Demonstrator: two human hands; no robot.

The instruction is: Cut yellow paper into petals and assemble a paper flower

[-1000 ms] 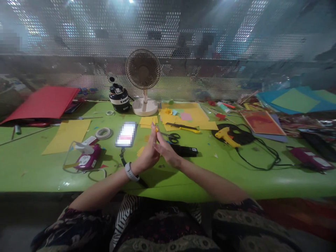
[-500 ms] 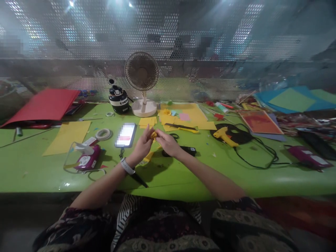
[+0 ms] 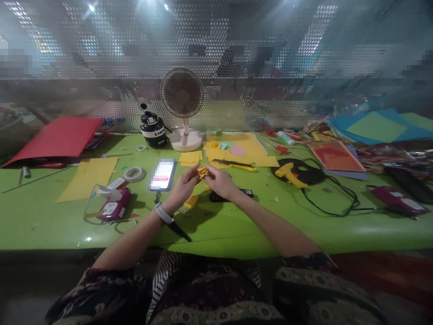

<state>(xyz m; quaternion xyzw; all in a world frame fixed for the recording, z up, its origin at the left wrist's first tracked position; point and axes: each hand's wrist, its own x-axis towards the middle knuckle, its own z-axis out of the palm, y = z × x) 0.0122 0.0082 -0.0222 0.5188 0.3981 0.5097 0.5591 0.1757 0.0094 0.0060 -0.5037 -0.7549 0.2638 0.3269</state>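
Between my two hands is a small folded yellow paper piece [image 3: 202,172], held above the green table. My left hand [image 3: 185,185], with a white band on its wrist, pinches it from the left. From the other side the fingers of my right hand [image 3: 219,182] close on it. Below them lie more yellow paper pieces [image 3: 191,201]. A black object [image 3: 246,193] sits partly under my right hand and forearm. Just beyond my hands are a stack of yellow paper squares [image 3: 190,157] and a yellow-handled cutter [image 3: 248,167].
A lit phone [image 3: 163,175] and a tape roll [image 3: 133,174] lie to the left, near a purple tissue pack [image 3: 115,205]. A fan [image 3: 184,142] and a black bottle [image 3: 154,133] stand behind. On the right, a yellow glue gun [image 3: 291,175] trails a cord across the table [image 3: 304,232].
My hands have drawn slightly apart, and more of the yellow paper piece shows between my fingers. Things on the table stay where they were.
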